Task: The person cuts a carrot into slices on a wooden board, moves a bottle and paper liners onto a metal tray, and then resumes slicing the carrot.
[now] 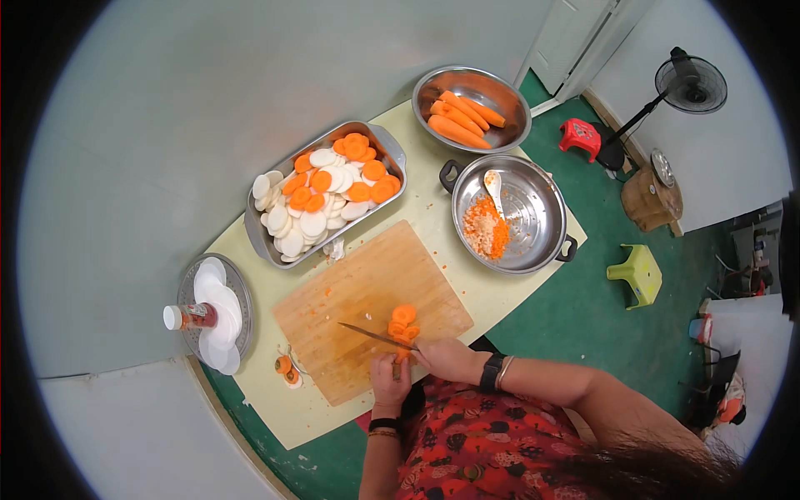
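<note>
At the near edge of the wooden cutting board, my right hand is closed round the handle of a knife, its blade pointing left over the board. My left hand sits just below the blade, fingers closed on a carrot piece that they mostly cover. Cut carrot slices lie in a small pile on the far side of the blade. Small orange scraps dot the board.
A metal tray holds white and orange slices. Whole carrots fill part of a steel bowl. A two-handled pot contains chopped bits and a white spoon. Left stands a jar on a plate; carrot ends lie nearby.
</note>
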